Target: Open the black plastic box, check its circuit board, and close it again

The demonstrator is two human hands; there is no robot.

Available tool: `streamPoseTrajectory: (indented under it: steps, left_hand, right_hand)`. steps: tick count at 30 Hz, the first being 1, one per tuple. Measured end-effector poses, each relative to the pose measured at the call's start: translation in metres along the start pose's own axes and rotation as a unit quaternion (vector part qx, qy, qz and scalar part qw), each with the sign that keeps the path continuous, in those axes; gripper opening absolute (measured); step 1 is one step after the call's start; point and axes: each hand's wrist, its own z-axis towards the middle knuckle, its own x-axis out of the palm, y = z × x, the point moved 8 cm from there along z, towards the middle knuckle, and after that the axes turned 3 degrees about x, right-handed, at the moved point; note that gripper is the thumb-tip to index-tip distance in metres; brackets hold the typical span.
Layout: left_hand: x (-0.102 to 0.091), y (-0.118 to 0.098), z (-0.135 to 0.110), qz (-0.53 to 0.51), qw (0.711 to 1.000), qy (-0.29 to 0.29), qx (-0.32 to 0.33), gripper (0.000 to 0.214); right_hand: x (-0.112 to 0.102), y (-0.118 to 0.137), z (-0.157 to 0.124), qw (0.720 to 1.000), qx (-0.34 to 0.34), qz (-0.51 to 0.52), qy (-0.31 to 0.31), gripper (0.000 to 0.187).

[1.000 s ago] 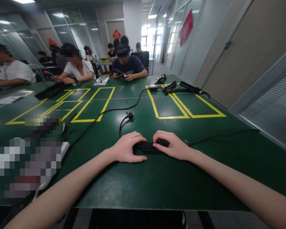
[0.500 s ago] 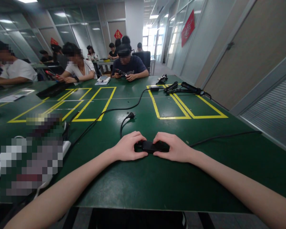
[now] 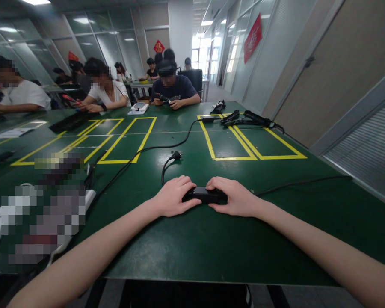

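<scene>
A small black power adapter [image 3: 205,194] lies on the green table [image 3: 192,248] just ahead of me. My left hand [image 3: 173,197] grips its left end with curled fingers. My right hand [image 3: 235,197] grips its right end, thumb underneath. From the adapter one black cable [image 3: 303,182] leads off to the right. Another black cable ends in a loose plug [image 3: 176,155] behind my left hand.
Yellow tape rectangles [image 3: 234,143] mark the table. Black tools and a second adapter [image 3: 244,117] lie at the far right. A white power strip [image 3: 86,199] and a blurred-out object sit at my left. Several people work at the far side and left.
Both hands have closed in tighter on the adapter and turned it slightly, so more of its top shows. The rest of the table is unchanged.
</scene>
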Motion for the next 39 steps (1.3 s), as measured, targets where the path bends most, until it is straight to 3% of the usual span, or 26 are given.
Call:
streamPoseTrajectory:
  steps: [13, 22, 29, 33, 39]
  left_hand:
    - [0.0, -0.004, -0.002, 0.015, 0.999, -0.031, 0.042, 0.047]
    - [-0.008, -0.01, -0.002, 0.003, 0.997, -0.058, 0.047, 0.042]
    - [-0.011, -0.01, -0.004, 0.02, 0.995, -0.079, 0.064, 0.043]
    - [-0.012, -0.006, -0.003, -0.034, 0.995, -0.089, 0.024, 0.05]
    - [-0.003, 0.001, 0.0, -0.144, 0.984, -0.025, -0.103, 0.038]
  right_hand:
    - [0.003, 0.0, 0.001, 0.999, 0.008, -0.031, 0.03, 0.025]
    - [0.002, 0.003, -0.003, 0.994, -0.034, -0.104, 0.017, 0.031]
    - [-0.001, 0.002, -0.004, 0.995, -0.032, -0.099, -0.01, 0.035]
    - [-0.004, 0.006, -0.008, 0.989, -0.077, -0.123, -0.032, 0.038]
    - [-0.003, 0.015, -0.013, 0.968, -0.141, -0.202, -0.043, 0.041]
